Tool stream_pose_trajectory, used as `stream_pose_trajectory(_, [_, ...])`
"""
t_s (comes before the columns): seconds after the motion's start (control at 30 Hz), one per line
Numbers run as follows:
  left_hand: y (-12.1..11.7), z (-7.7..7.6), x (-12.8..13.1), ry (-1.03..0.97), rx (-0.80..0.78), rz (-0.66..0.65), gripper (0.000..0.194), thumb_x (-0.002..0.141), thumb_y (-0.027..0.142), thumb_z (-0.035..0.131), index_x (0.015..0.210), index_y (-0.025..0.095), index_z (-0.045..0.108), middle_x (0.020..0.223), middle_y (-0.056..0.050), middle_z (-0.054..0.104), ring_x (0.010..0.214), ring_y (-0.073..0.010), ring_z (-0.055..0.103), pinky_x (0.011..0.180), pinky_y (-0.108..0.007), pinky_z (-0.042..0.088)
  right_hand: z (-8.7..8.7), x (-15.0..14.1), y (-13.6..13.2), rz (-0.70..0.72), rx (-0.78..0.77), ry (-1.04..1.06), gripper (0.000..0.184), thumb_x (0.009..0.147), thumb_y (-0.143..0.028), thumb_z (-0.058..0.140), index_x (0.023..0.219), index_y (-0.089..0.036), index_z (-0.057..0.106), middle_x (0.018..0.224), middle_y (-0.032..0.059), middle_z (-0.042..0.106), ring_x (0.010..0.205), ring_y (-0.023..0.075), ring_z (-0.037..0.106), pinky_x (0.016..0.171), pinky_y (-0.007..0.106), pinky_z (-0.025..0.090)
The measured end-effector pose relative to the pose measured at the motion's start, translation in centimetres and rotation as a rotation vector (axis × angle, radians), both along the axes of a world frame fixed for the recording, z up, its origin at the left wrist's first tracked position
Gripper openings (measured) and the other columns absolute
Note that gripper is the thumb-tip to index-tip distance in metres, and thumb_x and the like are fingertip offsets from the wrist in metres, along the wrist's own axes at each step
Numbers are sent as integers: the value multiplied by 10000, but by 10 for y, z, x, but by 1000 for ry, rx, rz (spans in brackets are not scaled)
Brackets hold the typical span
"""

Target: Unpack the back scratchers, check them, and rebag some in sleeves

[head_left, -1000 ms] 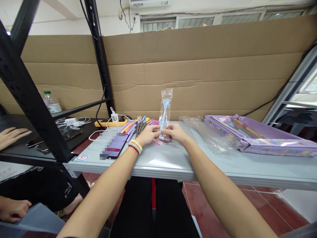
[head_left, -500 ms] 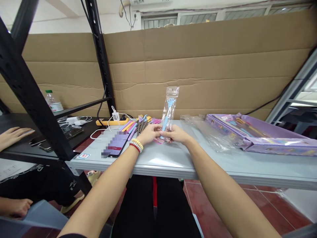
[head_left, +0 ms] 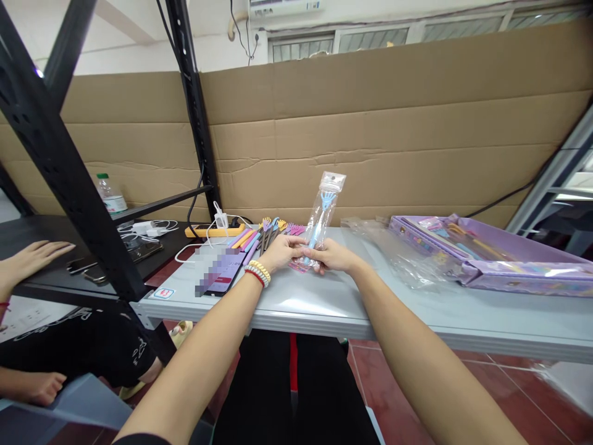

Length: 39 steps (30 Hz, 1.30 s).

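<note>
Upright and leaning a little right, a clear plastic bag [head_left: 332, 180] holds a light blue stick with a small hand-shaped end [head_left: 327, 199]. My left hand [head_left: 283, 252], with bracelets at the wrist, pinches the lower left of the bag. My right hand [head_left: 334, 256] grips its lower right, thumb across the front. Both sets of fingers are closed and meet near the bag's bottom. Just left of my left hand lies a pile of coloured sticks with hand-shaped ends [head_left: 266, 235]. Some pink piece shows beneath my hands, too covered to name.
A phone [head_left: 221, 277] lies left on the grey table [head_left: 315, 303], by a yellow power strip [head_left: 208, 231] with a white charger. Right are loose clear bags [head_left: 407, 262] and an open purple box [head_left: 519, 281]. Another person's hand [head_left: 39, 259] rests on the black table.
The bag with the blue stick has tilted to the right in my hands, and its top is a little lower. The camera view has shifted slightly. The pile looks the same.
</note>
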<state>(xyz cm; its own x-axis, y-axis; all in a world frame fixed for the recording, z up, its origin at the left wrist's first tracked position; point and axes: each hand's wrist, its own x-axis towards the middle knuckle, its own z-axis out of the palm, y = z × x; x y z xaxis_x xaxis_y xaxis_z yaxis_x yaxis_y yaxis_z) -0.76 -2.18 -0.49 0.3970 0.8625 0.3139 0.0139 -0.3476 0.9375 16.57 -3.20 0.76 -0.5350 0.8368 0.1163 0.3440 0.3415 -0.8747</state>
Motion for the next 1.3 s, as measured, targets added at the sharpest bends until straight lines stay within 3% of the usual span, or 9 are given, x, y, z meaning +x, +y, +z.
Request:
stream_pose_trajectory(0.33, [-1, 1, 3, -51, -51, 25, 400, 507, 387, 809, 693, 109, 590, 529, 46, 505, 489, -67, 431, 497, -222, 327, 1, -2, -1, -75, 111, -83, 533, 742, -627, 562, 478, -166, 522, 402, 17, 537, 371, 108, 474, 422, 232, 367])
stream_pose_trajectory(0.53, [2, 0, 1, -43, -25, 39, 427, 511, 420, 799, 724, 109, 597, 565, 43, 525, 512, -65, 439, 515, -224, 336, -2, -3, 0, -57, 190, -47, 557, 739, -650, 542, 450, -177, 489, 385, 2, 499, 377, 102, 458, 448, 235, 372])
stream_pose_trajectory(1.3, [0, 4, 1, 15, 92, 110, 247, 588, 324, 733, 673, 126, 613, 514, 33, 532, 484, -81, 448, 483, -224, 350, 4, -3, -5, -101, 126, -32, 546, 675, -667, 586, 462, -176, 480, 368, 4, 509, 359, 96, 442, 422, 226, 362])
